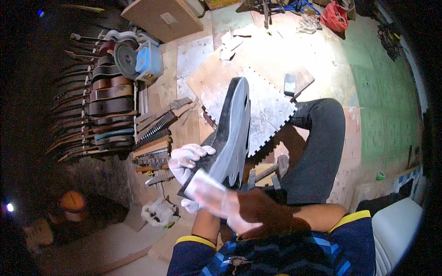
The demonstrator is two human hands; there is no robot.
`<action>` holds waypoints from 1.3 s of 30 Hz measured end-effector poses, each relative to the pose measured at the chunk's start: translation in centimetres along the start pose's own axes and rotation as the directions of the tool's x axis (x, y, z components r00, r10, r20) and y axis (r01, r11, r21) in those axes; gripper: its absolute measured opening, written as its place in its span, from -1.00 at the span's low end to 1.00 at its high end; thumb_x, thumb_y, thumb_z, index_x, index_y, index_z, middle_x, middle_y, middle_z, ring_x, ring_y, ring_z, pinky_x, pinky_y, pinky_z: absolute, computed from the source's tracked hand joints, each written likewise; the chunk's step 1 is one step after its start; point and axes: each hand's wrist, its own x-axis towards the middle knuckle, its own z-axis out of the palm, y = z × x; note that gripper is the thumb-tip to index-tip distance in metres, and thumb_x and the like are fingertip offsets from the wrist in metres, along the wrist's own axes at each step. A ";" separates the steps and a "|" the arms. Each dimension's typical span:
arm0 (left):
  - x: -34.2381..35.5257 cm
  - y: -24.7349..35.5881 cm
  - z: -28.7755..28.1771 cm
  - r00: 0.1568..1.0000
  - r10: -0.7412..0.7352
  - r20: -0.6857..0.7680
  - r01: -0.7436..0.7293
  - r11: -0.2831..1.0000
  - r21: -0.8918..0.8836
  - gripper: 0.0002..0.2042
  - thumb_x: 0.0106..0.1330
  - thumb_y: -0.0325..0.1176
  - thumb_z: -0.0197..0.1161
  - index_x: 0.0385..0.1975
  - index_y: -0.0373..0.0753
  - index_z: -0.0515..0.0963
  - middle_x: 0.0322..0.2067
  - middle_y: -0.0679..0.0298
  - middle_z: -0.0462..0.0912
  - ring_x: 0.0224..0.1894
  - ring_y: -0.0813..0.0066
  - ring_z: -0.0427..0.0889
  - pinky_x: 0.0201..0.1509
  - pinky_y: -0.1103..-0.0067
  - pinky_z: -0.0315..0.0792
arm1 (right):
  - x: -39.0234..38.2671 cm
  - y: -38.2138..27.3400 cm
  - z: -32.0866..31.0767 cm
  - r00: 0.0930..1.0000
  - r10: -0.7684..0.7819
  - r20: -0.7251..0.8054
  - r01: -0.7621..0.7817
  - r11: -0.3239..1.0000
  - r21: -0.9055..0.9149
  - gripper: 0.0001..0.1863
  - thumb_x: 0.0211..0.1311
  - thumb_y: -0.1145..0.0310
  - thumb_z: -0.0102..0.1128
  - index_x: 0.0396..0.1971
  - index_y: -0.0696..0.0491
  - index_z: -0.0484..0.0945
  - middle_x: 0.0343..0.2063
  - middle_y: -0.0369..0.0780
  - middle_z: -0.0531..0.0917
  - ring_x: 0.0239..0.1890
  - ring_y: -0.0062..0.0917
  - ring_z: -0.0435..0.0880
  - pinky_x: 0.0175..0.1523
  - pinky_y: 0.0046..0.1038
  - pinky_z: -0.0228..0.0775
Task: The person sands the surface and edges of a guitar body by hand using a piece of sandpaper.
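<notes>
A guitar body (228,149), black with pale grey dust over much of it, stands tilted on edge in front of me, its long side toward the upper middle. My left hand (186,161), white with dust, has its fingers curled over the body's left side. Across the near end lies my right hand (214,198), smeared by motion; something pale and flat seems to be under it, but its kind is blurred. Dark slots show along the body's right side. The lower end is hidden by my right hand and forearm.
Several guitars (110,94) stand in a rack at left, near a blue-and-clear tub (147,62). Rasps and files (159,129) lie beside my left hand. Under the body is a grey interlocking mat (271,110); a hammer (282,163) lies by my leg. A sanding block (290,85) rests beyond.
</notes>
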 end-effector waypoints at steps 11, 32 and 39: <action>0.7 0.1 0.2 0.985 0.096 0.145 -0.081 0.991 -0.105 -0.45 0.26 0.18 0.27 -0.38 -0.26 0.30 -0.41 0.18 0.34 -0.35 0.27 0.44 -0.19 0.34 0.49 | 0.1 3.9 4.3 0.966 -0.019 -0.258 0.050 0.992 0.117 -0.32 0.30 0.55 -0.11 0.47 0.03 0.22 0.45 -0.03 0.25 0.37 -0.30 0.44 0.40 -0.41 0.32; 1.8 -0.2 0.8 0.994 0.052 0.092 -0.032 0.978 -0.207 -0.38 0.13 0.25 0.34 -0.37 -0.25 0.30 -0.42 0.18 0.33 -0.34 0.26 0.43 -0.17 0.29 0.43 | 1.7 4.3 2.0 0.899 -0.200 -0.390 0.208 0.978 -0.023 -0.38 0.28 0.65 -0.03 0.39 0.25 0.26 0.36 0.02 0.37 0.28 -0.33 0.54 0.31 -0.39 0.45; 1.8 -0.4 1.6 0.994 0.036 0.100 -0.008 0.963 -0.268 -0.36 0.09 0.26 0.36 -0.36 -0.25 0.30 -0.42 0.17 0.34 -0.34 0.26 0.43 -0.16 0.27 0.42 | 1.8 5.2 0.2 0.936 0.267 -0.231 -0.223 0.954 0.199 -0.35 0.35 0.45 0.11 0.41 0.25 0.19 0.28 -0.05 0.46 0.13 -0.56 0.61 0.21 -0.56 0.46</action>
